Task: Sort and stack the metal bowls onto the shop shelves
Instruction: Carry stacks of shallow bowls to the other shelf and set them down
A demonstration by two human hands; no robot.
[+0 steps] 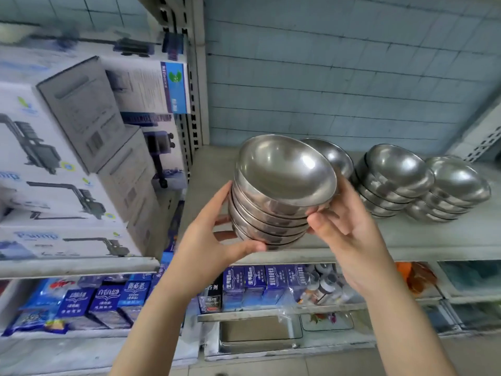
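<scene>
My left hand [217,234] curls round the left side of a stack of metal bowls [282,191], thumb under its base. My right hand [349,229] grips the right side, fingertips on the rims. The stack tilts toward me at the front edge of the grey shelf [406,237]; I cannot tell if it touches. Behind it sits another bowl [334,156], and 2 more stacks [390,180] [458,191] stand to the right. Pump boxes [54,158] fill the left shelf.
</scene>
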